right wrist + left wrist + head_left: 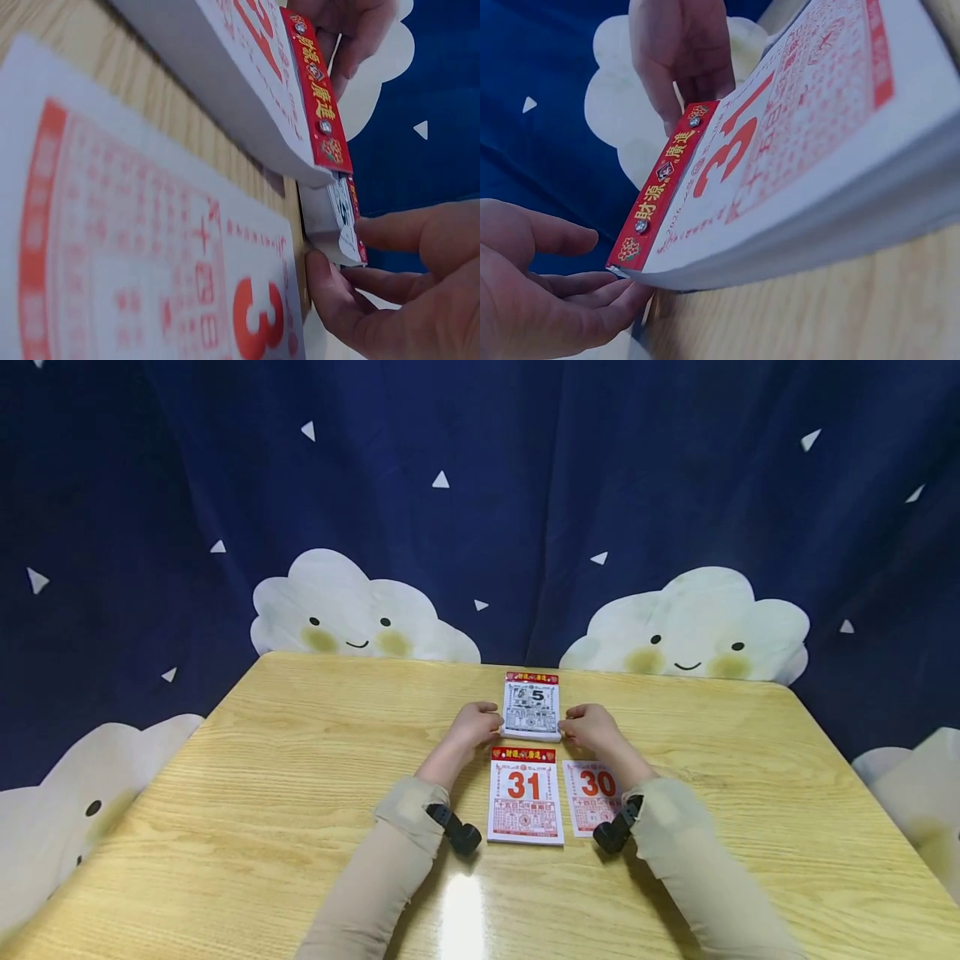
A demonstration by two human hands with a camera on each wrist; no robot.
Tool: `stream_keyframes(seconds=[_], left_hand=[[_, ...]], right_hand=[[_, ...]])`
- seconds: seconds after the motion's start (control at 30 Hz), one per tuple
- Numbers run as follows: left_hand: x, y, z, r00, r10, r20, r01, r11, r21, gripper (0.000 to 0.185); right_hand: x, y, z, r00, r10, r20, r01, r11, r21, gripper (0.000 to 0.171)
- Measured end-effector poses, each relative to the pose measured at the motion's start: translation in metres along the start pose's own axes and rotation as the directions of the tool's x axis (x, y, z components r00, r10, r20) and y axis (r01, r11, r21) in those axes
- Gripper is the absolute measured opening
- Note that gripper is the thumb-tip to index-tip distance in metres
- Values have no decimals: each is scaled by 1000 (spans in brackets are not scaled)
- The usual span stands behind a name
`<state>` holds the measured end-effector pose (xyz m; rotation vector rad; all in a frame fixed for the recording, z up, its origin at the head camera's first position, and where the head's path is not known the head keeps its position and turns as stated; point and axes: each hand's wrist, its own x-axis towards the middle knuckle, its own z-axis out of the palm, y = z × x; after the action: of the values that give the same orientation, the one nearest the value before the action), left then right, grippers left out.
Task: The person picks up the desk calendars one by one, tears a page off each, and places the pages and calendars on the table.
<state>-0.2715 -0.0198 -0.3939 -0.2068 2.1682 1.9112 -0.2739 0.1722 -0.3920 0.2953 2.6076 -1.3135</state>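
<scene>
We stretch both arms forward, our left grip (478, 724) and right grip (594, 727) turned toward each other.
Behind the grips, our left forearm (375, 868) and right forearm (697, 860) slant inward, sleeved nearly to the wrists. Our left fingers (604, 300) extend loosely, one digit parted from the others; our right fingers (409, 225) bend slightly, tips close together, and whether they pinch we cannot tell.

The table (285, 743) looks like smooth wood, glossy at bottom centre. Calendars (525, 810) and sheet (587, 797) are matt paper, the header studs (641, 226) shiny metal. A matt cloth curtain (480, 427) fills the top.
</scene>
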Motion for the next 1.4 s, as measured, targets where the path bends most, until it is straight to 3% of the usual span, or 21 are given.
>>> stream_keyframes(seconds=[0.27, 0.53, 0.67, 0.93, 1.1, 1.33, 1.4], left_hand=[[23, -11, 5, 999, 26, -22, -26, 999, 27, 42], [12, -1, 5, 1000, -9, -11, 9, 999, -37, 39], [10, 0, 5, 1000, -15, -5, 14, 998, -60, 38], [9, -7, 7, 999, 12, -38, -15, 998, -61, 38], [7, -5, 9, 995, 78, -67, -82, 995, -58, 39], [2, -1, 9, 993, 102, -61, -109, 985, -134, 42], [1, 0, 8, 992, 117, -55, -124, 980, -154, 44]], right_hand=[[4, -11, 7, 996, 85, -1, -84, 990, 111, 44], [9, -10, 7, 986, 159, 49, -166, 946, 277, 43], [9, -11, 5, 980, 181, 82, -198, 929, 313, 41], [7, -12, 5, 979, 193, 70, -205, 907, 367, 43], [6, -11, 4, 986, 166, 34, -164, 888, 430, 45], [2, -14, 4, 988, 149, 35, -143, 816, 560, 46], [0, -15, 3, 990, 139, 26, -129, 810, 571, 45]])
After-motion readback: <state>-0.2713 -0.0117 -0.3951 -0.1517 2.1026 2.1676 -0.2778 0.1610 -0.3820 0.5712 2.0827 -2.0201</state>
